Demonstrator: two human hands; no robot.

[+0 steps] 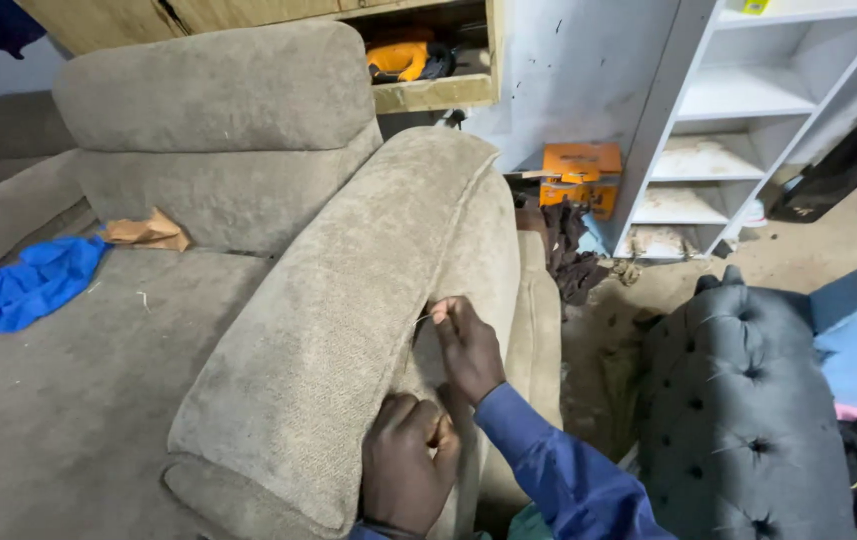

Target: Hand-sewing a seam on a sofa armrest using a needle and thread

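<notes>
Head view: the right hand pinches a thin needle against the sofa armrest, at its outer side edge. The left hand is clenched on the fabric below. The needle looks stiff, slippery and sharp, best pinched mid-shaft; the upholstery is soft.

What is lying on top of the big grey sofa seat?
On the grey fabric sofa seat lie a crumpled blue cloth and crumpled brown paper. The padded armrest hides the seat's near edge.
</notes>
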